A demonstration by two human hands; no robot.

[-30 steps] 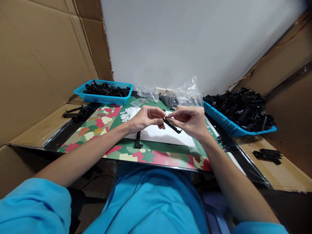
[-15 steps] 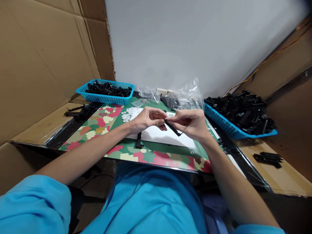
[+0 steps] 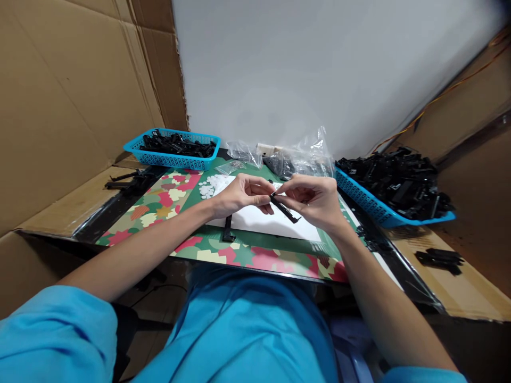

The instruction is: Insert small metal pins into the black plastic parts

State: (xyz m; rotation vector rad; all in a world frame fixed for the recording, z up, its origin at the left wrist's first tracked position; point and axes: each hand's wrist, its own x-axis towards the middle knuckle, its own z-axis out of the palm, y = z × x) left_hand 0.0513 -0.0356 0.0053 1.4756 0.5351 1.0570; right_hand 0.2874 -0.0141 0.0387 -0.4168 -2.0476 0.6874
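Note:
A slim black plastic part is held over the white sheet, slanting down to the right. My left hand pinches its upper end between thumb and fingers. Close against that same end, my right hand has thumb and forefinger pressed together; whether a small piece sits between them is hidden. Another black plastic part lies at the sheet's left edge, below my left wrist. Small white discs are scattered on the green mat behind my left hand.
A blue basket of black parts stands back left, and a heaped blue basket stands at right. Clear plastic bags lie along the wall. Loose black parts rest on the cardboard at right; more black parts lie at left.
My right thumb and forefinger have shifted slightly at the part's upper end, and more of the part's length shows. My left hand keeps its hold almost unmoved.

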